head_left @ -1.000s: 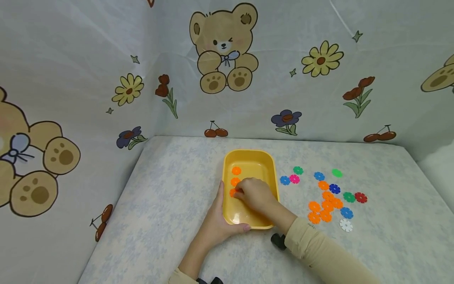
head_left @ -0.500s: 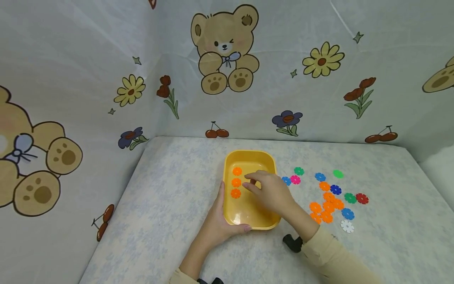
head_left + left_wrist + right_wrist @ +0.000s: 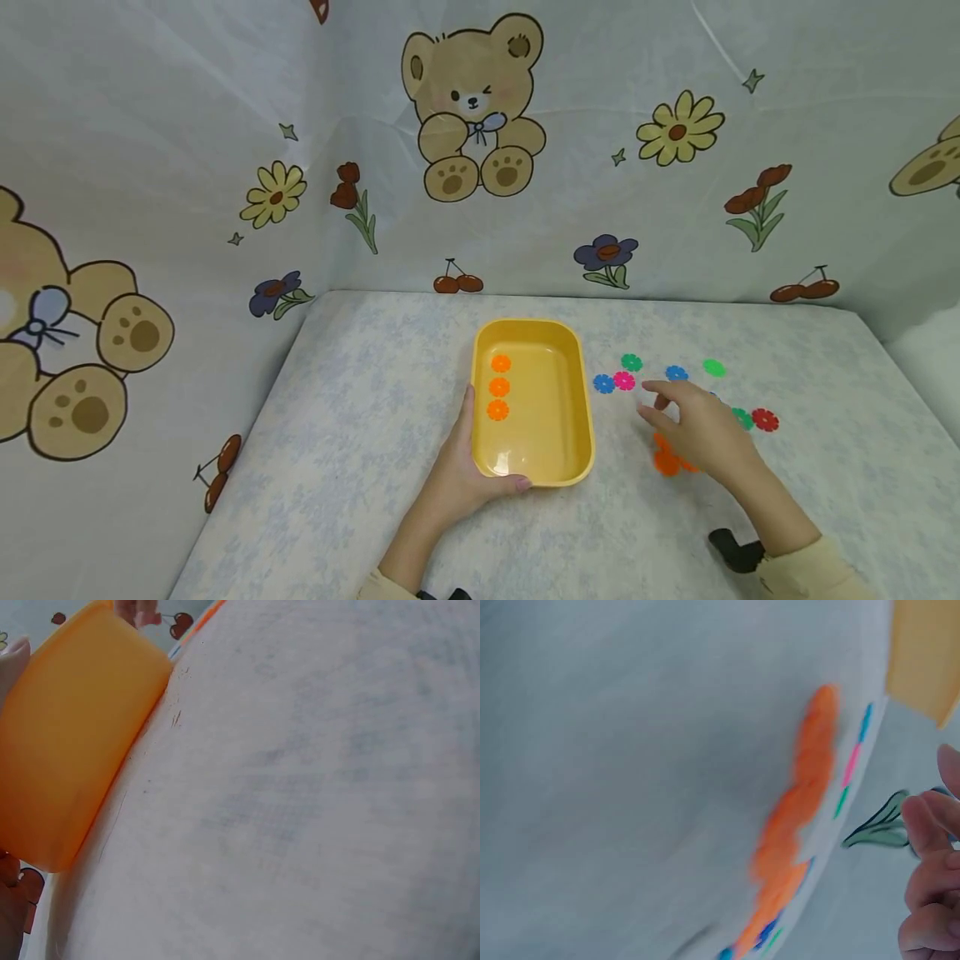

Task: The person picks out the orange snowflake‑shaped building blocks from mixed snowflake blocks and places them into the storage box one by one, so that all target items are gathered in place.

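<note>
My left hand holds the yellow plastic tray at its near left corner, thumb along the front rim and fingers up the left wall. Inside, three orange notched plastic discs lie in a column on the left side. My right hand is over the table right of the tray, thumb and index finger apart with nothing between them. Below it shows part of a cluster of orange discs, the rest hidden by the hand. In the right wrist view these orange discs are blurred, beside my fingers.
Left of my right fingertips lie a blue disc, a pink disc and a green disc. Farther right are a bright green disc and a red disc. A patterned cloth stands behind the table.
My right hand has left the third orange disc lying in the tray and moved out to the right, over the loose discs. The left hand keeps its hold on the tray.
</note>
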### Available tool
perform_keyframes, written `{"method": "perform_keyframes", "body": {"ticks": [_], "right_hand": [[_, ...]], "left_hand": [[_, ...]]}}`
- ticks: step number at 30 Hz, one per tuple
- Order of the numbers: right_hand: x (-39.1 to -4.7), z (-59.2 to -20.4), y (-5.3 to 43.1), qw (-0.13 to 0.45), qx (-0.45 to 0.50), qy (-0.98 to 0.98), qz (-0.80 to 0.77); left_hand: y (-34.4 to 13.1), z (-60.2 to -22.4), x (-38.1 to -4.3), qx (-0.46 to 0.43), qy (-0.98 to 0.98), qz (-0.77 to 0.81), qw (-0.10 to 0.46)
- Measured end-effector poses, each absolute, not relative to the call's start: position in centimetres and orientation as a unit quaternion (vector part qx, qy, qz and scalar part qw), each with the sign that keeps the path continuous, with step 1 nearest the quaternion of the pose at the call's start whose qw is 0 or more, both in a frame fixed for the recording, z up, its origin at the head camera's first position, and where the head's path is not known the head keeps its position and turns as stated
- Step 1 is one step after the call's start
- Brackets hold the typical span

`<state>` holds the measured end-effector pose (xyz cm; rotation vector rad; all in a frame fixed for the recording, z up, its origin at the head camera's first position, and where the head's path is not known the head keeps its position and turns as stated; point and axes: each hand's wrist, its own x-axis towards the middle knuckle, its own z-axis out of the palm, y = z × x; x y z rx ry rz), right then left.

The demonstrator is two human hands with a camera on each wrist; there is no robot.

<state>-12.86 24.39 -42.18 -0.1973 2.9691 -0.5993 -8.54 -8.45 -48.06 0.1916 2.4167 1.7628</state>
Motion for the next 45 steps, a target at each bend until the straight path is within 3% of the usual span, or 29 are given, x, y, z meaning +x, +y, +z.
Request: {"method": "perform_keyframes", "body": {"ticks": [6, 37, 40, 45], "right_hand": [[-12.1, -44.1, 27.8, 0.122, -0.036, 0.978, -0.168], [-12.2, -45.1, 28.2, 0.151, -0.031, 0.963, -0.22], [-12.2, -44.7, 28.0, 0.136, -0.02, 0.96, -0.245], [-12.4, -43.6, 26.8, 0.063, -0.025, 0.952, -0.299]], "left_hand": [[-8.5, -48.1, -8.5, 0.07, 0.806, 0.584, 0.068], [-8.5, -48.1, -8.6, 0.063, 0.799, 0.593, 0.072], [-8.5, -48.1, -8.5, 0.062, 0.799, 0.593, 0.074], [-8.5, -48.2, -8.6, 0.069, 0.8, 0.591, 0.071]]}}
